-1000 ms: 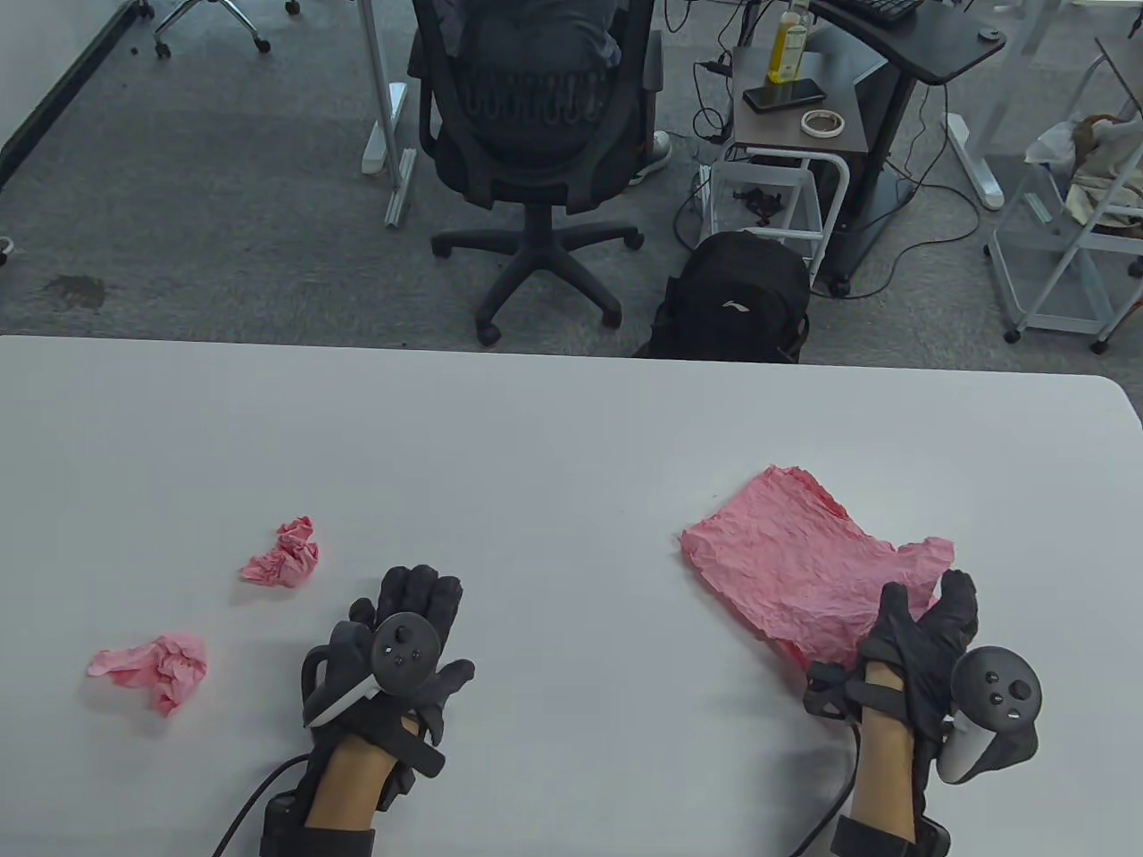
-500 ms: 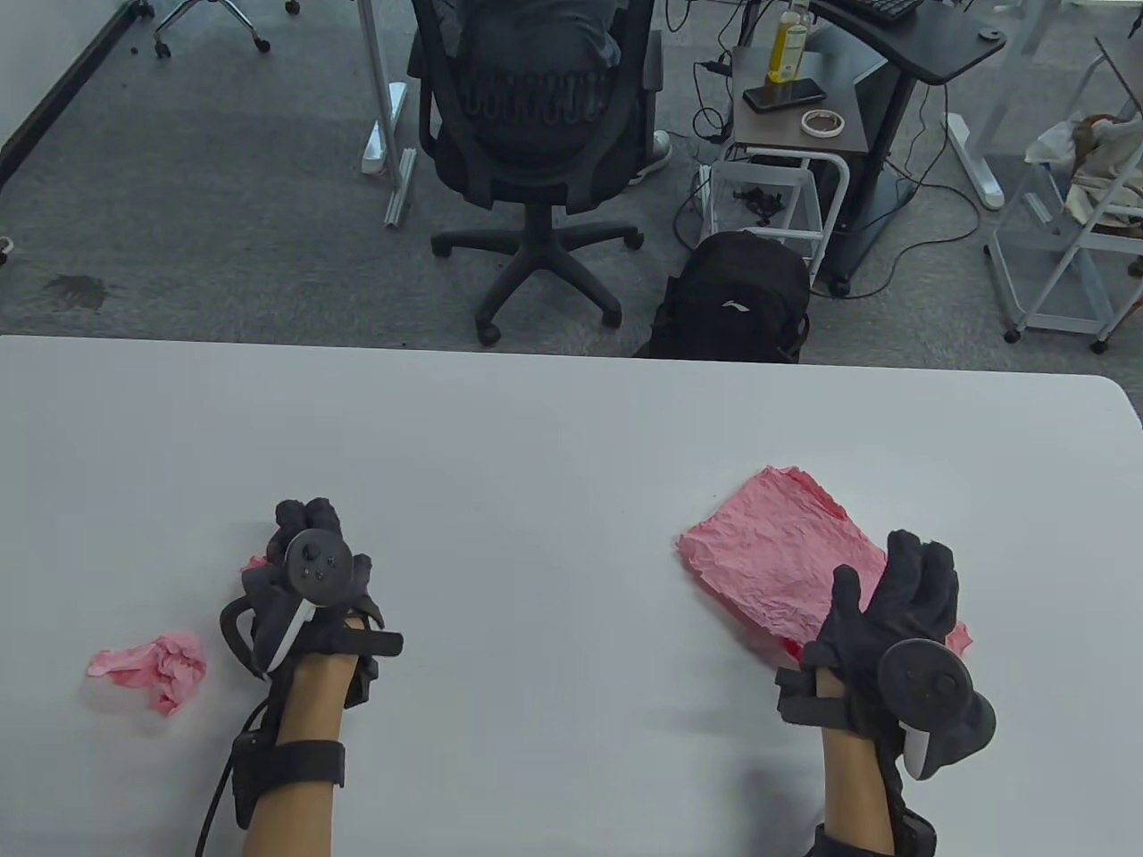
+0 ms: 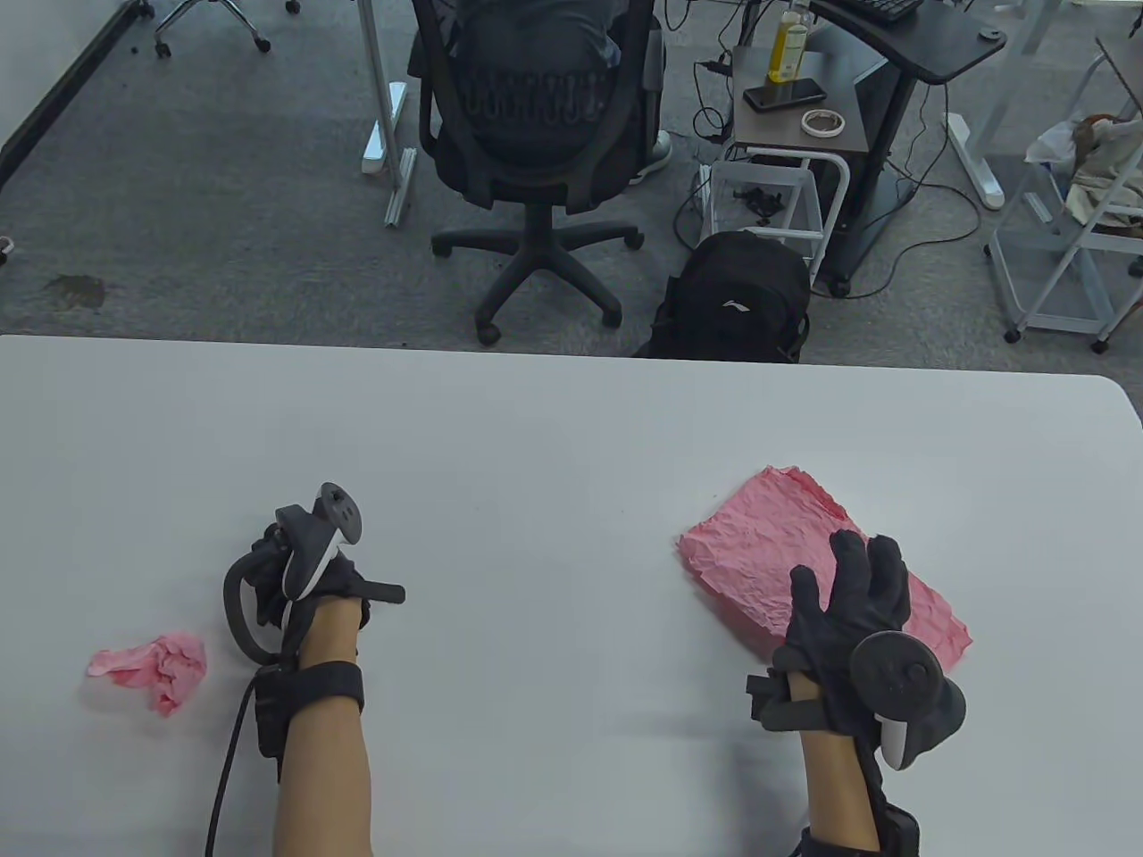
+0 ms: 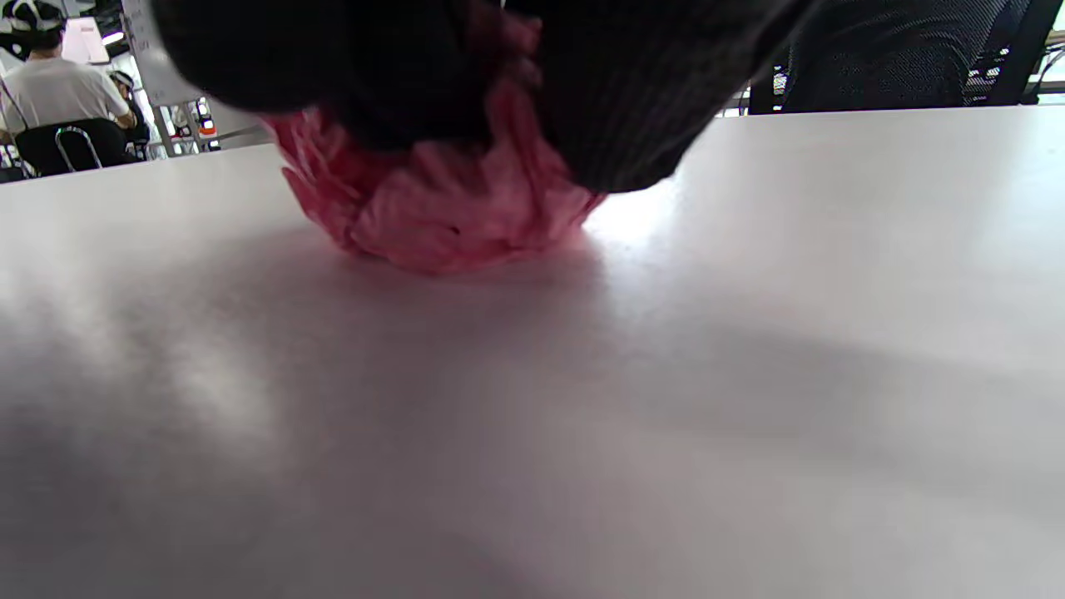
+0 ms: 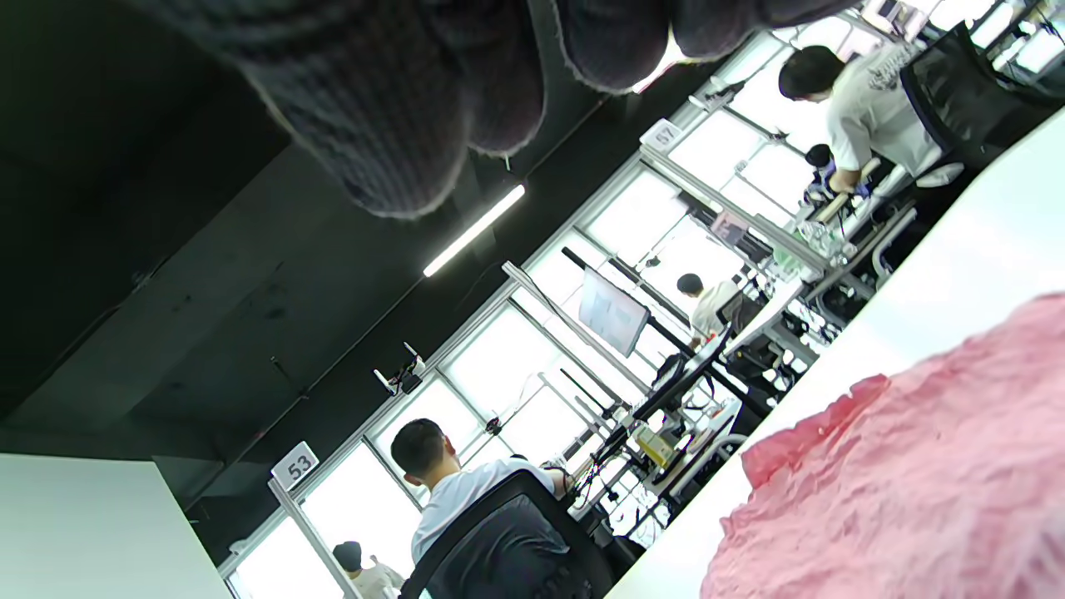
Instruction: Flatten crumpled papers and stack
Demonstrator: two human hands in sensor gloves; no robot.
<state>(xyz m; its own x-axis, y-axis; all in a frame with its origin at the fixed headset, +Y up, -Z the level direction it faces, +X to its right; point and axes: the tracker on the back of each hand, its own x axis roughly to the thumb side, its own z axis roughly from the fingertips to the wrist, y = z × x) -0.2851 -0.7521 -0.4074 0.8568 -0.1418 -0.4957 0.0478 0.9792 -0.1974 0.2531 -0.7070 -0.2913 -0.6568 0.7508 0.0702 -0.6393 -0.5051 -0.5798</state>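
Note:
A flattened, wrinkled pink sheet [image 3: 777, 553] lies on the white table [image 3: 554, 446] at the right. My right hand [image 3: 853, 594] rests on its near part with straight, spread fingers; the right wrist view shows the same sheet [image 5: 915, 466] below the fingertips [image 5: 391, 125]. My left hand [image 3: 277, 571] is curled over a crumpled pink paper ball [image 4: 441, 208], which the left wrist view shows gripped between the gloved fingers [image 4: 616, 100] and touching the table. The table view hides that ball under the hand. A second crumpled pink ball [image 3: 156, 668] lies alone at the near left.
Beyond the table's far edge stand a black office chair [image 3: 536, 116] with a person seated, a black backpack [image 3: 737, 299] on the floor and a small side table [image 3: 795, 107]. Wide bare tabletop lies between my hands.
My left hand went left onto the upper crumpled ball and closed around it. My right hand slid left and forward across the sheet, pressing down the raised corner at its right.

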